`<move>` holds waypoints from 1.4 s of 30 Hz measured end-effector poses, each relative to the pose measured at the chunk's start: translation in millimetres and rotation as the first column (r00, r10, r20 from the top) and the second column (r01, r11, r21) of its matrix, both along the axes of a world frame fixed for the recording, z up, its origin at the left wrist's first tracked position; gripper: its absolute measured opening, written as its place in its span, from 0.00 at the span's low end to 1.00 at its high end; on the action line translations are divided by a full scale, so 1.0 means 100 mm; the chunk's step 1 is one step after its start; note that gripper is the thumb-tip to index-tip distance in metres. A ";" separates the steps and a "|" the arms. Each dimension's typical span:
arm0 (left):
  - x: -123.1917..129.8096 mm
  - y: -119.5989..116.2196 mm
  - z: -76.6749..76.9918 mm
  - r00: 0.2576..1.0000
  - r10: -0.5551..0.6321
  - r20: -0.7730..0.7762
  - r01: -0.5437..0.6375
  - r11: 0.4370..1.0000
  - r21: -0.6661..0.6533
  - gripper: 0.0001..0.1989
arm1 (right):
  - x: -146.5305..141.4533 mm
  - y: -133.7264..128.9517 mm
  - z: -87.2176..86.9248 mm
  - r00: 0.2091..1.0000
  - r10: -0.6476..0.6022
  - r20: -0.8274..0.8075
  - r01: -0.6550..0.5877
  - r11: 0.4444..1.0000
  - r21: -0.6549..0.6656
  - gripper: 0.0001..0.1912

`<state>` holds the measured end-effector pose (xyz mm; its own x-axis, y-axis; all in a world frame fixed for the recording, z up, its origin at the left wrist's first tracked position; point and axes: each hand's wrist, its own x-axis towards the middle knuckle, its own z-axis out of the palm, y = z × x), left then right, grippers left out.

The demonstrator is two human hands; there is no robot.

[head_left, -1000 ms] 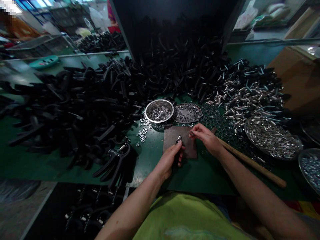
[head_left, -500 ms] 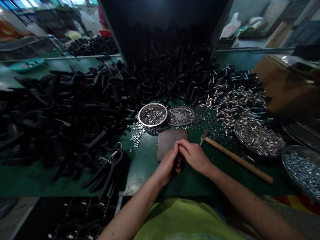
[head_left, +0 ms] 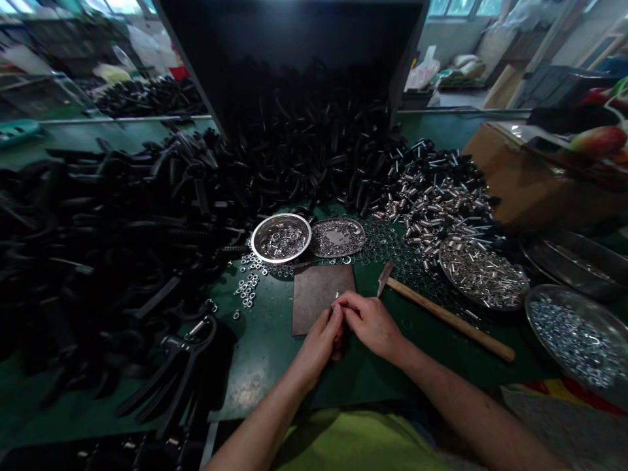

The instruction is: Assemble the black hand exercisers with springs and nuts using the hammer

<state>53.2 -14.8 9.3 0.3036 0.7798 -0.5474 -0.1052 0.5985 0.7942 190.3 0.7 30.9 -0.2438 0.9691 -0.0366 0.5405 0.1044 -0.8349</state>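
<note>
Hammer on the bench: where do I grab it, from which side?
Take the hammer's wooden handle toward its free end, from above on the near side, with the right hand. The handle lies bare and slopes toward the person, leaving room for fingers; the metal head sits at the far end by the washers.

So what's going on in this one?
A person's left hand and right hand meet around a small silver metal part, just over a dark steel plate. A wooden-handled hammer lies to the right. Beyond, there's a steel bowl of small metal parts and heaped black plastic handles.
</note>
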 end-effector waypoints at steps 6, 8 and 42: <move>-0.06 0.05 0.04 0.999 0.017 -0.042 -0.012 0.992 0.122 0.19 | 0.21 0.30 -0.06 0.931 0.217 -0.293 -0.277 0.944 -0.179 0.12; -0.08 0.07 0.06 1.000 -0.009 -0.013 0.010 0.999 0.041 0.19 | 0.47 0.63 -0.01 0.969 0.230 -0.088 -0.240 0.964 -0.119 0.16; -0.36 0.32 0.06 0.686 0.493 0.535 -0.304 0.862 -0.405 0.09 | 1.88 1.83 -0.14 0.497 -0.497 0.712 0.321 0.867 0.381 0.16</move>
